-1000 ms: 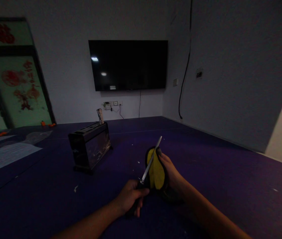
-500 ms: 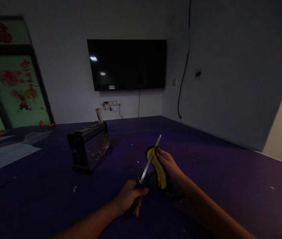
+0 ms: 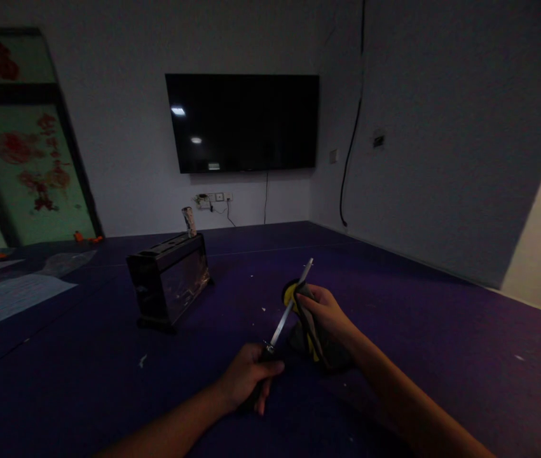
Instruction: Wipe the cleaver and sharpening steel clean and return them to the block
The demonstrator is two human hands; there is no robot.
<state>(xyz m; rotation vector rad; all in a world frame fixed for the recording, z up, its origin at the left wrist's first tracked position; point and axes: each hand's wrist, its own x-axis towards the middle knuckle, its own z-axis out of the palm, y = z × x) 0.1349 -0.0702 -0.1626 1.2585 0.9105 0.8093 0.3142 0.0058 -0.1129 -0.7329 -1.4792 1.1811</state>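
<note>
My left hand (image 3: 251,378) is closed around the dark handle of a sharpening steel (image 3: 281,327), a slim metal rod that slants up and away to the right. A yellow and grey cloth (image 3: 315,327) with dark edging is pinched in my right hand (image 3: 327,312). One fold of the cloth lies against the upper part of the rod, and the rod's tip sticks out beyond it. The cloth's lower part hangs towards the purple surface. Left of my hands stands a black knife block (image 3: 170,280) with a clear side and one patterned handle (image 3: 189,221) rising from its top.
The purple surface (image 3: 417,356) carries small white scraps. Printed paper (image 3: 17,298) and a clear plastic bag (image 3: 67,261) lie at the left, with orange items (image 3: 86,238) behind. A television (image 3: 246,124) hangs on the far wall, and a black cable (image 3: 351,159) runs down the corner.
My right hand has shifted slightly and folded the cloth over the rod, so more grey and less yellow shows. The left hand and the knife block stay nearly the same.
</note>
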